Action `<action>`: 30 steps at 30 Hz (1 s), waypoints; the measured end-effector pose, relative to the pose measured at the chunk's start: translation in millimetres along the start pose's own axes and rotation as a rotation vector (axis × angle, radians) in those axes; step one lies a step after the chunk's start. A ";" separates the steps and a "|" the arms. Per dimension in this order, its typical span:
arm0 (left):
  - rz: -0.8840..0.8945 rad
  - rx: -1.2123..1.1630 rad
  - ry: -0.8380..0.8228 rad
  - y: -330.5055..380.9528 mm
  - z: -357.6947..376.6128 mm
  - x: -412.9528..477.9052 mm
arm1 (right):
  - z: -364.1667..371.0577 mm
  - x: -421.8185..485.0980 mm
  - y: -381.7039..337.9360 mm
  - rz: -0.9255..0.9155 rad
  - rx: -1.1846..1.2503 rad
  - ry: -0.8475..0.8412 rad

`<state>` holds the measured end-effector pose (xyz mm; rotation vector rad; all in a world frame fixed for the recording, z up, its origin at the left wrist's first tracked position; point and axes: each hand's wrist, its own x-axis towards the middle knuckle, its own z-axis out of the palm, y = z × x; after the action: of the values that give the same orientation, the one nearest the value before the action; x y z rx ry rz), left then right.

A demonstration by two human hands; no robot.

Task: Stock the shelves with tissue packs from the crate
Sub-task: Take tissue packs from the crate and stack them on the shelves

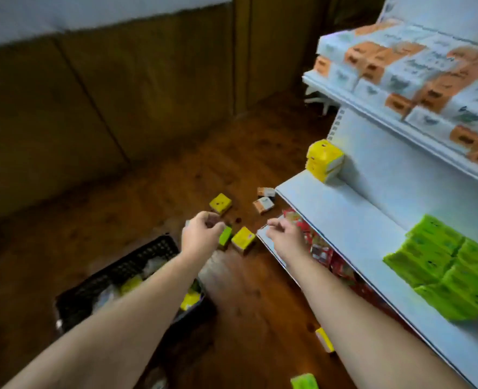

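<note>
**A:** Log, near to far, all positions referenced to the crate (114, 273). Nearest item?

**B:** We note one green pack (304, 381) on the floor, nearer than the crate and to its right. Then one yellow pack (325, 339), also right of it, beside the right forearm.

**A:** Crate contents?

**B:** We count two yellow tissue packs (190, 300) inside. The pale items are too blurred to count.

**A:** Hands?

**B:** Left hand (202, 234) is over the crate's far corner, fingers loosely curled, nothing gripped. Right hand (284, 234) is right of the crate, also loosely curled, nothing pinched.

**A:** Beyond the crate?

**B:** Five packs loose on the floor: two yellow floor packs (243, 238), one green floor pack (225, 235) and two orange-and-white packs (263, 205).

**A:** Shelving?

**B:** The shelf unit (353, 220) stands right of the crate. We see red packs (322, 248) on the lowest level. The middle level holds a block of green shelf packs (443, 268) and one yellow stack (323, 161). Orange-and-white shelf packs (400, 68) fill the top. We cannot count these through the blur.
</note>
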<state>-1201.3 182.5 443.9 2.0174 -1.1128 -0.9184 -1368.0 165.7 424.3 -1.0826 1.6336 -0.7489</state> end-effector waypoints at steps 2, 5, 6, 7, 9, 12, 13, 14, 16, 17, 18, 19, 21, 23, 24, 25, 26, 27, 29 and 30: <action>-0.072 -0.025 0.083 -35.5 -52.0 11.1 | 63.1 -3.2 -14.5 -0.045 -0.057 -0.105; -0.178 -0.072 0.153 -97.2 -115.4 27.4 | 155.0 -11.2 -25.9 -0.068 -0.137 -0.248; -0.214 -0.080 0.162 -119.1 -133.0 32.7 | 183.2 -14.2 -26.5 -0.065 -0.169 -0.291; -0.252 -0.081 0.168 -141.3 -149.1 38.0 | 211.2 -16.1 -24.5 -0.064 -0.209 -0.325; -0.326 -0.082 0.175 -186.5 -177.7 47.9 | 262.7 -18.7 -16.1 -0.050 -0.288 -0.381; -0.406 -0.081 0.157 -253.0 -208.1 67.3 | 329.0 -7.4 8.4 0.008 -0.386 -0.459; -0.427 -0.067 0.143 -274.1 -214.4 74.1 | 346.8 -0.6 19.0 0.025 -0.425 -0.468; -0.446 -0.059 0.127 -294.9 -218.3 81.5 | 362.4 7.1 30.9 0.040 -0.459 -0.474; -0.486 -0.051 0.083 -332.4 -218.3 95.6 | 385.7 24.1 57.6 0.078 -0.520 -0.462; -0.510 -0.046 0.063 -349.0 -214.0 103.1 | 394.4 34.3 71.8 0.099 -0.545 -0.446; -0.534 -0.042 0.047 -364.5 -206.6 111.6 | 401.6 45.5 86.9 0.124 -0.566 -0.427; -0.555 -0.048 0.035 -379.8 -195.8 121.1 | 407.6 57.3 102.0 0.151 -0.583 -0.408; -0.583 -0.086 0.003 -405.8 -167.6 141.9 | 417.3 83.0 131.2 0.189 -0.594 -0.377; -0.601 -0.136 -0.049 -430.7 -130.7 163.2 | 425.7 110.9 161.5 0.210 -0.602 -0.355; -0.614 -0.164 -0.066 -441.2 -111.4 172.5 | 430.4 124.3 176.0 0.217 -0.615 -0.351; -0.632 -0.198 -0.074 -452.8 -90.4 181.6 | 435.2 137.9 191.5 0.221 -0.630 -0.353; -0.654 -0.232 -0.081 -463.9 -69.6 190.4 | 440.2 151.5 206.9 0.226 -0.645 -0.359; -0.671 -0.267 -0.090 -475.6 -48.4 198.8 | 445.5 165.0 222.2 0.232 -0.654 -0.364; -0.706 -0.303 -0.121 -498.9 -7.8 215.0 | 456.6 189.3 250.0 0.248 -0.662 -0.362; -0.718 -0.304 -0.139 -509.0 9.1 222.6 | 462.1 199.7 262.5 0.260 -0.672 -0.353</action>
<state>-904.3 203.0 -25.2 2.1278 -0.2512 -1.4921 -1027.2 103.7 -25.5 -1.3304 1.7014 0.1861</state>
